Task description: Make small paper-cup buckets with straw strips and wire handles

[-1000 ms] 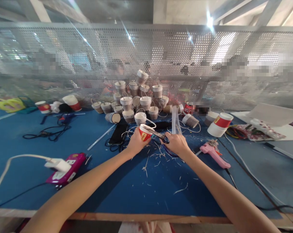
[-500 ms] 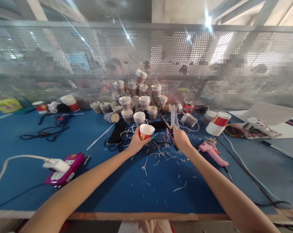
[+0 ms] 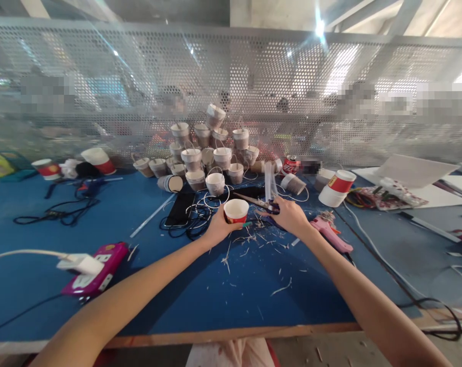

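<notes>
1. The left hand (image 3: 215, 229) is wrapped around a small paper cup (image 3: 236, 210), white inside with a red band. The fingers are closed on its side wall from the left and below.
2. The cup stands upright in that grip with its open mouth up. It is held just above the blue table (image 3: 200, 295), in the middle of the work area and between the two hands.
3. The right hand (image 3: 290, 216) is closed on the dark handles of a pair of scissors (image 3: 258, 202). The blades point left and lie just behind the cup's rim, very near it. Whether they touch the cup, or how far they are parted, I cannot tell from here.
4. A bundle of clear plastic strips (image 3: 269, 181) stands upright just behind the right hand. I cannot tell whether the hand is holding it.
5. White scraps (image 3: 250, 239) are scattered on the table below and in front of both hands.
6. A heap of cups with wire handles (image 3: 204, 153) is piled behind the held cup, against the perforated screen (image 3: 254, 76).
7. A pink glue gun (image 3: 328, 232) lies just to the right of the right wrist.
8. A black phone (image 3: 181, 208) rests among cables left of the cup, and a pink power strip (image 3: 91, 267) sits well off to the left.
</notes>
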`<action>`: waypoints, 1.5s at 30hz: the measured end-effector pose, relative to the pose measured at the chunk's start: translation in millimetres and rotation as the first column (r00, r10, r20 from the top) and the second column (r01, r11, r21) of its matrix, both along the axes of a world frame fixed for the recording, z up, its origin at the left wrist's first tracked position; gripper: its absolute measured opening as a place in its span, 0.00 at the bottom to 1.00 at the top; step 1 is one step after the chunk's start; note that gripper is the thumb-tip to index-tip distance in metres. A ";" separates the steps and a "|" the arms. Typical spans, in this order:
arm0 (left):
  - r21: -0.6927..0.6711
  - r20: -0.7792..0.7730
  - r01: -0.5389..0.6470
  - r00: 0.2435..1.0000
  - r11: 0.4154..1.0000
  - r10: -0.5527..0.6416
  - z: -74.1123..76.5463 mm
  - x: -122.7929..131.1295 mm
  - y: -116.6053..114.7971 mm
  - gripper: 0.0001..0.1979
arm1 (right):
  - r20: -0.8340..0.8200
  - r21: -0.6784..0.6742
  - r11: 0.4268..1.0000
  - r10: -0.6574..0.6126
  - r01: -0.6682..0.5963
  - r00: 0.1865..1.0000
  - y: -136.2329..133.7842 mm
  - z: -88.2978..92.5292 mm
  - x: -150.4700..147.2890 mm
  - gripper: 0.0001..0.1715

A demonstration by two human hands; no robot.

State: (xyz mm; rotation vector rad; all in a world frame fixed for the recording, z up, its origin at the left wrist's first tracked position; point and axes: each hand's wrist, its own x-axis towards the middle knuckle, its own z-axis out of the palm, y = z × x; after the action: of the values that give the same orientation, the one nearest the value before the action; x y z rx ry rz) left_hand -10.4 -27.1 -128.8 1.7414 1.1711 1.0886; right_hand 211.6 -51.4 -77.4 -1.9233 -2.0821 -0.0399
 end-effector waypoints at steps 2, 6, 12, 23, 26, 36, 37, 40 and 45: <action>0.015 -0.079 -0.005 0.997 1.000 0.006 -0.4 0.2 0.0 0.31 | 0.027 -0.017 1.000 -0.009 0.010 1.000 0.1 1.0 3.1 0.26; 0.072 -0.165 -0.034 0.985 0.997 0.046 0.0 1.3 -1.2 0.30 | 0.082 -0.130 0.991 -0.024 0.035 0.996 1.9 -0.9 9.3 0.28; 0.095 -0.181 -0.038 0.982 0.995 0.054 0.5 2.2 -2.4 0.30 | 0.174 -0.193 0.981 0.048 -0.014 0.984 -2.1 4.8 14.1 0.31; 0.110 -0.231 -0.071 0.968 0.991 0.095 1.1 3.9 -4.4 0.28 | 0.338 -0.196 0.978 0.140 -0.076 0.930 1.1 20.7 3.9 0.38; 0.100 -0.239 -0.066 0.967 0.993 0.089 -0.5 3.2 -3.1 0.28 | 0.332 -0.231 0.970 0.154 -0.078 0.931 0.8 21.3 0.4 0.40; 0.064 -0.215 0.028 0.977 0.998 -0.013 -0.8 -2.9 6.2 0.29 | 0.366 -0.303 0.950 0.193 -0.080 0.910 -2.2 28.1 1.5 0.45; 0.060 -0.215 0.044 0.976 0.997 -0.030 -0.7 -4.0 7.8 0.29 | 0.368 -0.303 0.950 0.188 -0.074 0.911 -3.1 27.6 2.0 0.45; 0.050 -0.209 0.087 0.975 0.995 -0.075 0.1 -6.9 12.2 0.31 | 0.373 -0.304 0.951 0.180 -0.063 0.910 -4.4 24.5 3.7 0.44; 0.039 -0.219 0.150 0.966 0.988 -0.138 4.2 -10.6 16.1 0.36 | 0.388 -0.305 0.951 0.164 -0.042 0.907 -4.4 20.3 5.1 0.42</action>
State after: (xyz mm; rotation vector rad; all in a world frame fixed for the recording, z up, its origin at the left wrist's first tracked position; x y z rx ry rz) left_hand -21.0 -11.0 -124.6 1.9951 1.1312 0.8688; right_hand 216.7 -55.7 -57.1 -2.1120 -2.5904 -0.1314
